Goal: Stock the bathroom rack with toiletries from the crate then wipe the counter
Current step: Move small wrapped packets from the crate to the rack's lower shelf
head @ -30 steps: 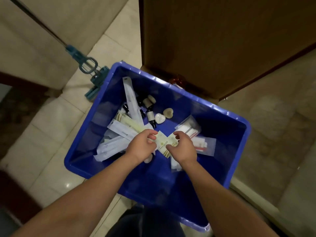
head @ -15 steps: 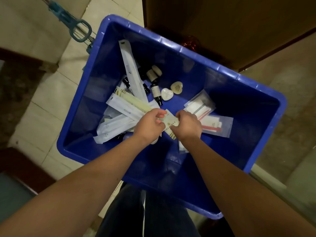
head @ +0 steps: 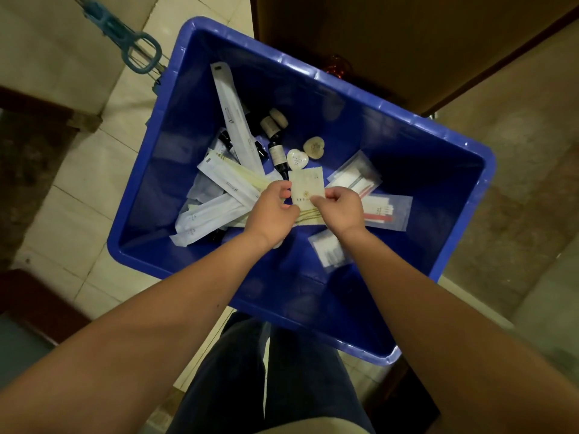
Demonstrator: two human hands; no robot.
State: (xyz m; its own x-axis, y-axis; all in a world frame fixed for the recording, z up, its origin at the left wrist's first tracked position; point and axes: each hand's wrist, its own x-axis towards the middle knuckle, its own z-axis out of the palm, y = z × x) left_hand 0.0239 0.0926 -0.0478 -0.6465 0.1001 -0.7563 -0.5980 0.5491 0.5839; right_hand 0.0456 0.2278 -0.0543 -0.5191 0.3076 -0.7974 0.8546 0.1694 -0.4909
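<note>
The left hand (head: 271,211) and right hand (head: 340,208) pinch opposite edges of a pale sachet (head: 306,183) mid-frame inside the blue crate (head: 344,86), best lifted straight up, clear of the long white packets (head: 233,120) at centre-left.

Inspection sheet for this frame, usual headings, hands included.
Surface: pale tiled floor around the blue crate; no counter or rack in view.
Job's things: pale sachet held over the crate's contents; long white packets, dark bottles, heart-shaped soaps and clear pouches lie loose inside.
Clutter: blue mop fitting by the crate's far left corner; reddish object behind the far rim, too dim to identify.
Grippers: left hand and right hand each pinch an edge of the sachet.
Cables: nothing seen.
Surroundings: brown wooden panel behind the crate.
</note>
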